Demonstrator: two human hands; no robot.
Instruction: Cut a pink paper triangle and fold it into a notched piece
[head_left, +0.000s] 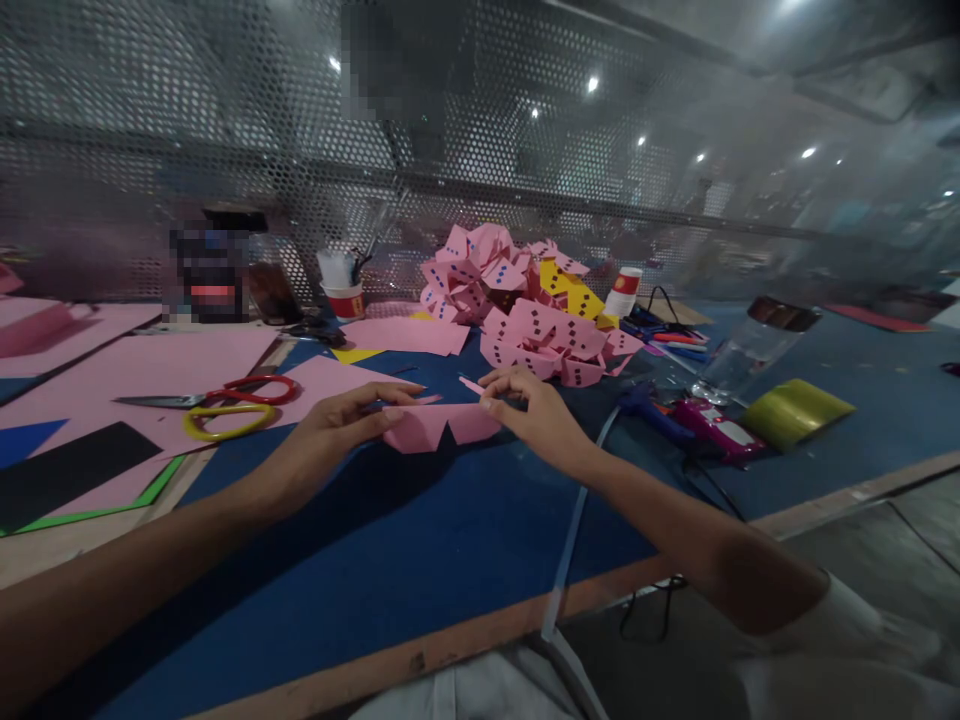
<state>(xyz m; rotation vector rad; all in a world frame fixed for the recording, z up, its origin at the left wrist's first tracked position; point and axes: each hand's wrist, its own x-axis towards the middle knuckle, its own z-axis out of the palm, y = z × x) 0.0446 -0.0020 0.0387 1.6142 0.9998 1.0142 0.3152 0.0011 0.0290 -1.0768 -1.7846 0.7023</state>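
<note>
My left hand (352, 415) pinches the left end of a folded pink paper piece (416, 432), thumb in front and fingers stretched along its back. At the other end, my right hand (534, 412) has its thumb and fingertips closed on the same piece. A V-shaped notch shows in the paper's lower edge. It is held just above the blue tabletop (450, 560). Behind it lie folded pink paper shapes (551, 340) with dark square dots. Left of my left hand, scissors (232, 402) with one red and one yellow handle rest on pink paper sheets (187, 365).
To the right are a blue glue gun (652, 412), a magenta object (716, 432), a yellow roll (799, 412) and a clear jar (757, 350). Paper cups (343, 298) stand along the perforated metal screen (465, 160). A pale strap (574, 530) crosses the table's front edge.
</note>
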